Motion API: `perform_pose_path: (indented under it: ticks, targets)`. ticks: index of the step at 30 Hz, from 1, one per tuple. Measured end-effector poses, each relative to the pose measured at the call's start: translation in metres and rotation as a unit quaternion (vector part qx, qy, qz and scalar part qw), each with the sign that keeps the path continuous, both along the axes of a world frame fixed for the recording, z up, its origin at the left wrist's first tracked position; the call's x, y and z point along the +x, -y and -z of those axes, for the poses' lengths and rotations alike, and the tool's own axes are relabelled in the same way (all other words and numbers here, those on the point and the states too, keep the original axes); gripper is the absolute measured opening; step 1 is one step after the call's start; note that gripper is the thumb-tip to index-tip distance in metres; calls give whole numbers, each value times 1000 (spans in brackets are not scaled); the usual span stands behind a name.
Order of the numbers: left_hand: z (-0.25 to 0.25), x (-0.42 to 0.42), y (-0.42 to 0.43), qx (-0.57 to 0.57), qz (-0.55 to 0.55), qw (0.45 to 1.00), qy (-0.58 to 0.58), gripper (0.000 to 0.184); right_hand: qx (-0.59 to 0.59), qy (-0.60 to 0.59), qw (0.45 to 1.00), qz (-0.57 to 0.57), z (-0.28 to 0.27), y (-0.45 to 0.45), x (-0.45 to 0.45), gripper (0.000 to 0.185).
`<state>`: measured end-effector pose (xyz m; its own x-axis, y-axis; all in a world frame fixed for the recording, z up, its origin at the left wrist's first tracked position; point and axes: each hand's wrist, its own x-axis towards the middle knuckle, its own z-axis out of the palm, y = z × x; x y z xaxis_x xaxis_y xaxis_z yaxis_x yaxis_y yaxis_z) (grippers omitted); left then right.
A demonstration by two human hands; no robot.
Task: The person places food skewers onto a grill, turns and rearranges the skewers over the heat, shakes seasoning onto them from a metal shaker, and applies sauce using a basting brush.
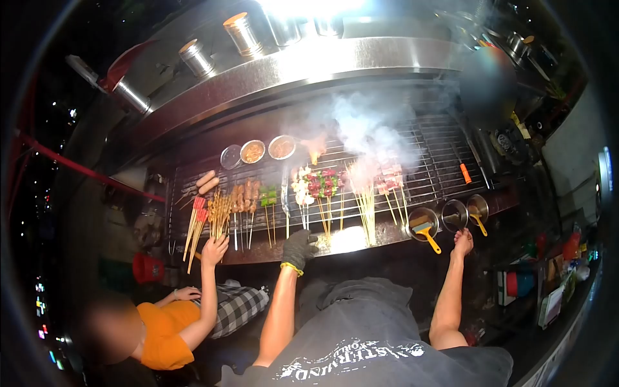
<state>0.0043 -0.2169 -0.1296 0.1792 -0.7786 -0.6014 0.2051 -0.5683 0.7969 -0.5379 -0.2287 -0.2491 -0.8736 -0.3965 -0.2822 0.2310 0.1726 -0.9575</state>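
Observation:
My left hand (299, 250), in a dark glove with a yellow cuff, is closed at the grill's front edge. Just above it are the stick ends of pale skewers (302, 187); whatever it grips is hidden. At the right, my bare right hand (462, 240) is closed at the near rim of the middle sauce bowl (454, 215). What its fingers hold is too small to make out. Beside that bowl, two more bowls each hold a brush: a yellow-handled basting brush (427, 237) on the left and another yellow-handled brush (478, 221) on the right.
Several skewers lie across the smoking grill (438, 151), including meat skewers (245, 197) and green skewers (268, 197). Two sausages (207, 182) and several small tins (253, 151) sit farther back. Metal canisters (242, 34) line the rear ledge. At left, a co-worker's hand (215, 249) touches skewers.

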Motion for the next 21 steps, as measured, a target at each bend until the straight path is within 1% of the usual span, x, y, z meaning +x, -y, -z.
perform_pose_path:
  ticks: [1, 2, 5, 6, 7, 9, 10, 11, 13, 14, 16, 17, 18, 19, 20, 21]
  targets:
    - [14, 4, 6, 23, -64, 990, -124, 29, -1, -1, 1000, -1, 0, -2, 1, 21]
    - [14, 9, 12, 20, -54, 981, -187, 25, -2, -3, 1000, -6, -1, -3, 2, 22]
    - [13, 17, 13, -15, -52, 975, -214, 22, 4, -9, 1000, -15, -6, -4, 4, 22]
    - [-2, 12, 10, -40, -71, 971, -226, 19, 12, -13, 1000, -17, -5, -6, 4, 23]
    - [-7, 7, 10, -42, -73, 971, -225, 19, 11, -13, 1000, -19, -5, -7, 4, 23]
    - [-11, 0, 8, -13, -97, 987, -123, 21, 1, 1, 1000, -23, -3, -9, 3, 23]
    - [0, 0, 10, -14, -63, 994, -88, 23, -4, 1, 1000, -20, -2, -10, 3, 23]
    - [27, 6, 7, -57, -21, 996, -62, 23, -4, 1, 1000, -24, -1, -10, 3, 23]
    - [21, -5, 1, -55, -18, 997, 42, 26, -4, 17, 1000, -20, 2, -8, -2, 22]
    - [16, -8, 0, -55, -19, 997, 42, 26, -20, 17, 999, -20, 3, -8, -3, 22]
    - [8, -13, -5, -45, -17, 994, 100, 29, -11, 9, 1000, -22, 5, -8, -5, 22]
    - [15, -11, -8, -44, -19, 994, 99, 29, -4, 2, 1000, -24, 5, -7, -5, 22]
    - [25, -9, -10, -72, 19, 967, 243, 31, -4, 2, 1000, -26, 5, -4, -5, 22]
    - [34, -6, -12, -98, 58, 918, 381, 33, 4, 4, 1000, -24, 6, -3, -6, 22]
    - [7, -15, -16, -110, 55, 877, 465, 36, 13, 6, 1000, -20, 8, -4, -7, 21]
    - [-3, -18, -17, -109, 57, 877, 465, 36, 15, 5, 1000, -19, 10, -4, -7, 21]
